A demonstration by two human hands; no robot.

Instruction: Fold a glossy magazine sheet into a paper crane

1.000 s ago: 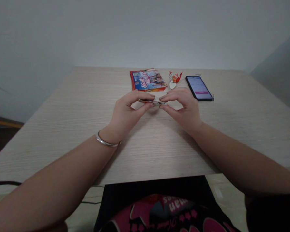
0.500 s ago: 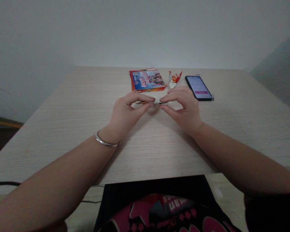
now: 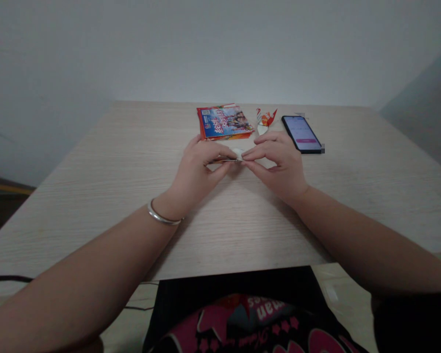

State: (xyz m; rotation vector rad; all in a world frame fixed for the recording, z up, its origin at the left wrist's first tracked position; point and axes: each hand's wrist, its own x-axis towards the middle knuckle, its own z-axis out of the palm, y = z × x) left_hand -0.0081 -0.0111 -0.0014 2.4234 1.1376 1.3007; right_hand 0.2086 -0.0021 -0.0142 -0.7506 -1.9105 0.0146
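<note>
Between both hands, just above the table, is a small piece of folded paper, whitish on top with a thin edge toward me. My left hand pinches its left part between thumb and fingers. From the right, my right hand pinches it too, thumb below and fingertips on top. Most of the paper is hidden by my fingers. Behind my left hand lies a stack of printed leaflets, blue and red. A folded paper figure, red, orange and white, sits beyond my right hand.
A phone with a lit screen lies at the back right, close behind my right hand. The pale wood-grain table reaches back to a wall. Cables show at the front left edge.
My left hand has shifted slightly to the right and turned a little, its fingers more bent over the paper. My right fingertips have moved a touch left. The leaflets, figure and phone are unmoved.
</note>
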